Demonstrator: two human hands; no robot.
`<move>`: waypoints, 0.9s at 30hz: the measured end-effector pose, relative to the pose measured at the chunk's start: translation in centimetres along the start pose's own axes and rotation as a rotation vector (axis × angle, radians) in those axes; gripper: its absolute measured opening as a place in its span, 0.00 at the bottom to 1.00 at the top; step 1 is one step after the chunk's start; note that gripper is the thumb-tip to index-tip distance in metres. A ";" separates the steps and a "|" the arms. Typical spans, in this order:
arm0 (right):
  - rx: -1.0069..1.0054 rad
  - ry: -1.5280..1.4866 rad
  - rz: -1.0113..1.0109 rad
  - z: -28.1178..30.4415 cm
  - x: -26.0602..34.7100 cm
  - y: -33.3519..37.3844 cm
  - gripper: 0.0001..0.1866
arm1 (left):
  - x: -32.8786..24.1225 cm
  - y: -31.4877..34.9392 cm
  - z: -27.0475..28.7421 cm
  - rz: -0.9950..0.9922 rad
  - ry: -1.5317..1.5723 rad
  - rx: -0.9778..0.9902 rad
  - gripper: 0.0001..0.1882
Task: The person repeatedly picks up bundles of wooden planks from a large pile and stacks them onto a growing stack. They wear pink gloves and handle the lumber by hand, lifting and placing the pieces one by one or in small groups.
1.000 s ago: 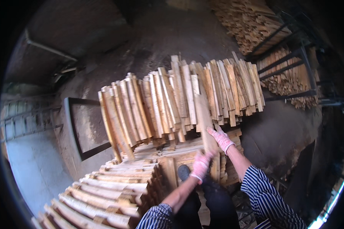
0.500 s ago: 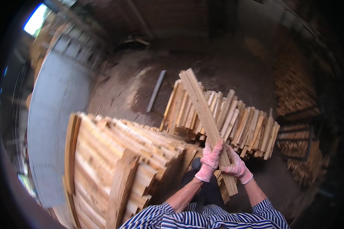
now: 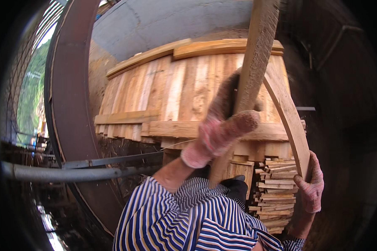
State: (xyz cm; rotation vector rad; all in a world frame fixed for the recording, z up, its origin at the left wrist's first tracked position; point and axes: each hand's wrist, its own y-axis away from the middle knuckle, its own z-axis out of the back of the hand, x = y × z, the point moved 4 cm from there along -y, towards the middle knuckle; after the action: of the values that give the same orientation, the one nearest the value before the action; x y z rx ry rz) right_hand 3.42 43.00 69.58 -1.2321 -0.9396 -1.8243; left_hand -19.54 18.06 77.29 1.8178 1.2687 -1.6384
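My left hand (image 3: 220, 133), in a pink knitted glove, is closed around a long rough wooden plank (image 3: 259, 46) that stands almost upright close in front of me and runs out of the top of the view. My right hand (image 3: 310, 189), also gloved, grips the lower end of a second, slanting plank (image 3: 287, 112) at the right. Behind both stands a big stack of pale wooden boards (image 3: 176, 96). My striped sleeves (image 3: 184, 221) fill the lower middle.
A pile of thin slats (image 3: 275, 193) lies under the big stack, beside my right hand. A dark metal frame (image 3: 67, 108) curves down the left, with a grey pipe (image 3: 50, 172) across it. A grey concrete wall (image 3: 176, 21) rises behind. The right side is dark.
The view has swung from the pile on the ground to the tall stack. Both hands were together on one plank; now the left is raised near the camera and the right is low at the right.
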 end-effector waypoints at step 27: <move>-0.057 0.468 0.035 -16.9 9.7 -4.4 0.46 | -11.5 14.5 47.8 0.451 -1.548 0.451 0.41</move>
State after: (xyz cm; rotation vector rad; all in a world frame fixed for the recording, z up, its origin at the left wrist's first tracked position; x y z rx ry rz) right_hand -10.06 28.77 73.36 -0.7897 -0.6020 -2.0002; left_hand -34.63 -30.69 72.14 0.4037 -0.1875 -2.2185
